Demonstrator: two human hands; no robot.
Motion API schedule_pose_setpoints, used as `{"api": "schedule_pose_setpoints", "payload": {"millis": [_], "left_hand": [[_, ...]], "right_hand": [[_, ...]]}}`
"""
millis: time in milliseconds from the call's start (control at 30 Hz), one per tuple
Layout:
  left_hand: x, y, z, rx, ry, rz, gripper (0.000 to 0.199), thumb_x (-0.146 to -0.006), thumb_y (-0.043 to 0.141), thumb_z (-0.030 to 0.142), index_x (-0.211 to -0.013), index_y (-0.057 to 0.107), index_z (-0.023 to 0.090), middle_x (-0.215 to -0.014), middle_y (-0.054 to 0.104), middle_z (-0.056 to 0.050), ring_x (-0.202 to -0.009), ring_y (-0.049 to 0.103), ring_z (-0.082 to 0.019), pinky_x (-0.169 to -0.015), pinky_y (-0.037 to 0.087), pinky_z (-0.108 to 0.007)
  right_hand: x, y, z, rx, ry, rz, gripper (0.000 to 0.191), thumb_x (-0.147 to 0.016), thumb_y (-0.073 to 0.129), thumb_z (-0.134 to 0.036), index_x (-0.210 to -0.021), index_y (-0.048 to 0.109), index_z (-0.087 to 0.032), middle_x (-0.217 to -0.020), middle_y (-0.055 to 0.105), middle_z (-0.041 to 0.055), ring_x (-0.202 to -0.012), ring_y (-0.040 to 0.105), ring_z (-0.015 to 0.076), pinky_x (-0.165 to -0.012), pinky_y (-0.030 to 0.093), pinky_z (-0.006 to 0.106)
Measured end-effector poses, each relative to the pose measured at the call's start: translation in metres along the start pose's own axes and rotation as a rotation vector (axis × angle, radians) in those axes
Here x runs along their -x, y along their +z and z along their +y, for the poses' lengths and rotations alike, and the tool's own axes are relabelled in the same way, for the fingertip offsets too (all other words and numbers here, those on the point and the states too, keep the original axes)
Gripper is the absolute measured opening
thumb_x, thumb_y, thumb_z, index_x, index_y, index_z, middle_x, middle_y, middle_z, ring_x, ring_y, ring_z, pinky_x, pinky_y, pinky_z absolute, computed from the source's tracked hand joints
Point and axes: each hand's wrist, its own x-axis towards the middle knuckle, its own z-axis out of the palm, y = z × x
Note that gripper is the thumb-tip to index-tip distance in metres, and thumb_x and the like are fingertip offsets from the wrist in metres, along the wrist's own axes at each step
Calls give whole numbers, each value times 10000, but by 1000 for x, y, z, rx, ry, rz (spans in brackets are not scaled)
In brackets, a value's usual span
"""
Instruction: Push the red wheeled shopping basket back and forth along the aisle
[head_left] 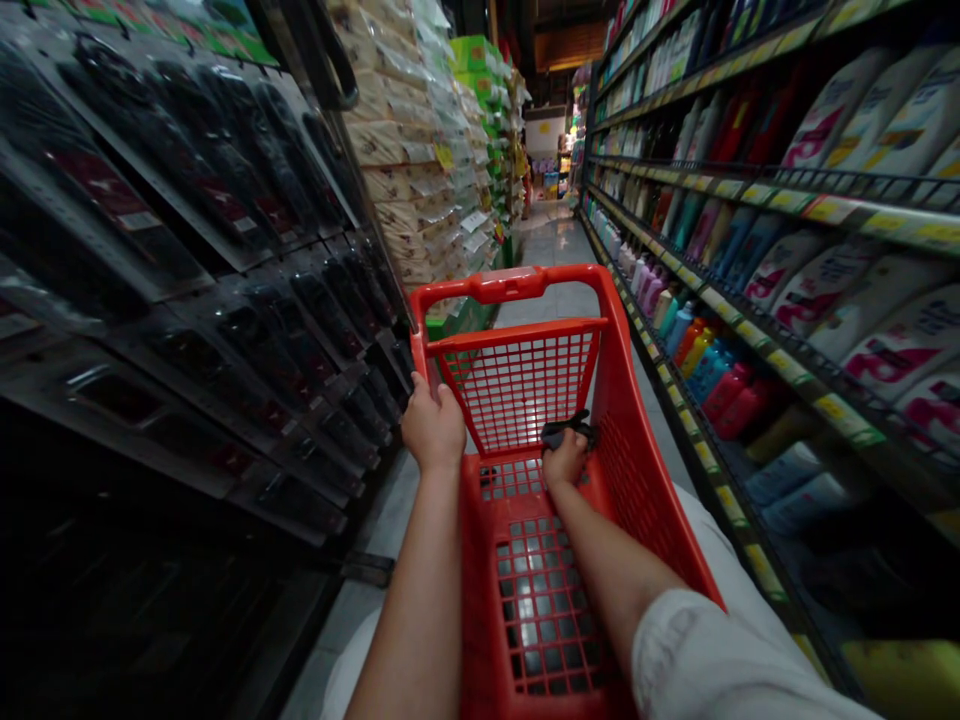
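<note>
Close in front, the red basket (517,508) should be light, stiff plastic, best taken by its rim (418,352). The left hand (435,427) is clamped there; inside, the right hand (568,460) grips a dark thing (553,437), perhaps soft, too dim to name.

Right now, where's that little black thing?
In the head view, the black thing is held in the right hand, inside the red basket, toward its far right, by the bottom of the mesh panel.
</note>
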Motion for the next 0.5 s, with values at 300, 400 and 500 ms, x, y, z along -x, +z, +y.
{"api": "schedule_pose_setpoints", "payload": {"millis": [300, 400, 500], "left_hand": [[0, 1, 2, -28, 7, -1, 570, -940, 423, 259, -1469, 409, 47, -1250, 655, -218, -1127, 643, -344, -947, 490, -435], [0, 0, 1, -47, 4, -3, 570, -934, 425, 249, -1468, 413, 49, -1241, 659, -219, -1116, 649, -347, -938, 496, -440], [-1, 0, -1, -45, 6, 2, 568, -930, 429, 248, -1465, 421, 58, -1232, 666, -214, -1110, 655, -332, -935, 500, -424]], "right_hand": [[69, 44, -74, 249, -712, -594, 373, -920, 422, -169, -1205, 630, -293, -1210, 651, 64, -1103, 540, 249, -864, 399, 381], [57, 34, -56, 273, -812, -574, 375, -874, 496, -214, -1217, 618, -300, -1274, 628, 54, -1152, 499, 256, -936, 349, 432], [30, 11, -15, 333, -733, -415, 318, -834, 536, -298, -1118, 668, -239, -1232, 633, 83, -1156, 476, 290, -967, 320, 469]]}}
